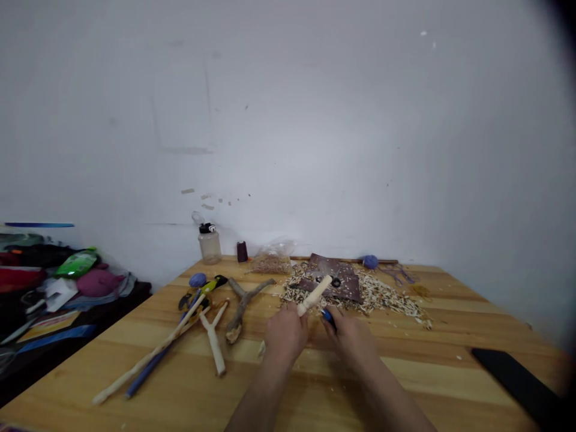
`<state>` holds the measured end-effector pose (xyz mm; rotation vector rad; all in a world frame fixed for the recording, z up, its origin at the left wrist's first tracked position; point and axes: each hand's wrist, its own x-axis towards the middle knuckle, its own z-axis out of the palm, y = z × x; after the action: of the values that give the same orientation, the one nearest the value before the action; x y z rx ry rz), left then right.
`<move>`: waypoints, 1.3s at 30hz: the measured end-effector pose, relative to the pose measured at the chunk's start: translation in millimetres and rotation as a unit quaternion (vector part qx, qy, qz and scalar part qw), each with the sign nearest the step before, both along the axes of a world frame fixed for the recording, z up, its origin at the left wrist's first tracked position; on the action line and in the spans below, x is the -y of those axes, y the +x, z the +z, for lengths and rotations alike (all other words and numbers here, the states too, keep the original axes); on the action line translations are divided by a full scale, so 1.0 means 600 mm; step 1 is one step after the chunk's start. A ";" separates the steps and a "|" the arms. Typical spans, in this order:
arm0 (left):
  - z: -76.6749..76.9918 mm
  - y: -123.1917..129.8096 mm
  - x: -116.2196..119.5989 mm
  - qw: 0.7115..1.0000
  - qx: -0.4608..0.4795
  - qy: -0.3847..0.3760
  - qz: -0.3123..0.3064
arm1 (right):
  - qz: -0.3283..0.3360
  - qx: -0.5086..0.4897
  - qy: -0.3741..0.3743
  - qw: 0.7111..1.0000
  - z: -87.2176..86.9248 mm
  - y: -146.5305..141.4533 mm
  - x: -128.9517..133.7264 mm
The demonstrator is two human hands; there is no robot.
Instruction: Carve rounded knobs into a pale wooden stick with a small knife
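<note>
My left hand [285, 335] is closed around a pale peeled stick [315, 296], whose rounded end points up and to the right. Just to its right, my right hand [350, 333] grips a tool with a blue handle [329, 318]; its blade cannot be made out. Both hands are above the wooden table [405, 384], near each other but apart. Beyond them lies a dark brown sheet [333, 270] strewn with shavings, with black-handled scissors [336, 281] on it. Many wood shavings [387, 294] surround the sheet.
Left of my hands lie a peeled forked stick [213, 341], a barked forked branch [243, 306] and long sticks [148, 357]. At the back stand a bottle [209, 246], a thread spool [242, 251] and a plastic bag [272, 259]. A black flat object [513, 378] lies right.
</note>
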<state>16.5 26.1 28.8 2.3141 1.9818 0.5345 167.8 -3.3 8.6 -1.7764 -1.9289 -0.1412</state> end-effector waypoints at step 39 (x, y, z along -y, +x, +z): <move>0.010 -0.002 0.004 0.998 0.010 -0.069 0.012 | -0.091 0.163 -0.076 0.979 0.008 -0.032 0.011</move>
<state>15.1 23.8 34.7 2.1987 1.9736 0.4058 148.4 -10.1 13.2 -2.1424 -2.0399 -0.3808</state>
